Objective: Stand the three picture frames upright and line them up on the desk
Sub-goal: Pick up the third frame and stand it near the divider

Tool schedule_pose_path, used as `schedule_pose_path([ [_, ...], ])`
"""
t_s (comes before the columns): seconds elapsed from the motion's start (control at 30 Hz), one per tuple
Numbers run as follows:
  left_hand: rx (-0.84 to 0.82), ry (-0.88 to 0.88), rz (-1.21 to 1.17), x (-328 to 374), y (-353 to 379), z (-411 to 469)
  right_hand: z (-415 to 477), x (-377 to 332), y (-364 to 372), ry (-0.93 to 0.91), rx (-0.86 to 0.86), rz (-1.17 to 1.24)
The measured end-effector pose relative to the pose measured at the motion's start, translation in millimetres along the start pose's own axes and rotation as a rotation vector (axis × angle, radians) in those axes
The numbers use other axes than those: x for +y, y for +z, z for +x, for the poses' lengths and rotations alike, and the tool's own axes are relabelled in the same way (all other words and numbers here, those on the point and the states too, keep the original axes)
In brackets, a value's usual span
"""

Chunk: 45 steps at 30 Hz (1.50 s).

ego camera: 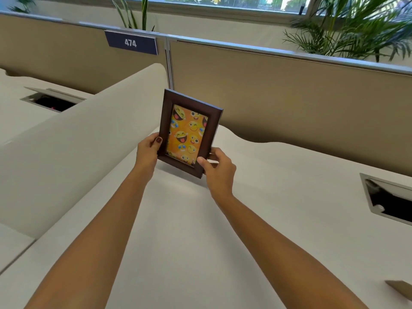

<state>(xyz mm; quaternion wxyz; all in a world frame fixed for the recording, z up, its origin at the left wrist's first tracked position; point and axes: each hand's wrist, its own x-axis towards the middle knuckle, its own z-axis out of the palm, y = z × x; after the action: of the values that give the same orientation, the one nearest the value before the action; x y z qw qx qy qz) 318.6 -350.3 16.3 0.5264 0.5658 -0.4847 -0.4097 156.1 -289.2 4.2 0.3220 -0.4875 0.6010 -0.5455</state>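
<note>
A dark brown picture frame with an orange emoji picture stands nearly upright at the back of the white desk, tilted a little to the right. My left hand grips its lower left edge, thumb on the front. My right hand holds its lower right corner, fingers behind it. Whether its bottom edge touches the desk I cannot tell. At the lower right edge of the view lies the corner of a flat tan object; whether it is another frame I cannot tell.
A beige partition with a metal rail runs behind the desk, with a blue sign reading 474. A white side divider rises on the left. Open cable ports sit at the right and far left. Plants stand behind.
</note>
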Motion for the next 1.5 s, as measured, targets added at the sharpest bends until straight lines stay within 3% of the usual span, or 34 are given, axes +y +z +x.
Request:
schedule_pose_path([
  [0.83,0.002,-0.053,-0.061,-41,-4,23,15,26,18,-0.033,-0.018,-0.053],
  [1.07,0.146,0.036,0.112,-27,-5,12,0,21,2,-0.189,0.111,-0.146],
  [1.2,0.231,0.207,0.186,-1,5,-11,-16,9,-18,-0.354,0.175,-0.213],
  [1.5,0.017,0.437,0.216,63,56,-113,-63,-35,-89,-0.559,0.315,-0.286],
])
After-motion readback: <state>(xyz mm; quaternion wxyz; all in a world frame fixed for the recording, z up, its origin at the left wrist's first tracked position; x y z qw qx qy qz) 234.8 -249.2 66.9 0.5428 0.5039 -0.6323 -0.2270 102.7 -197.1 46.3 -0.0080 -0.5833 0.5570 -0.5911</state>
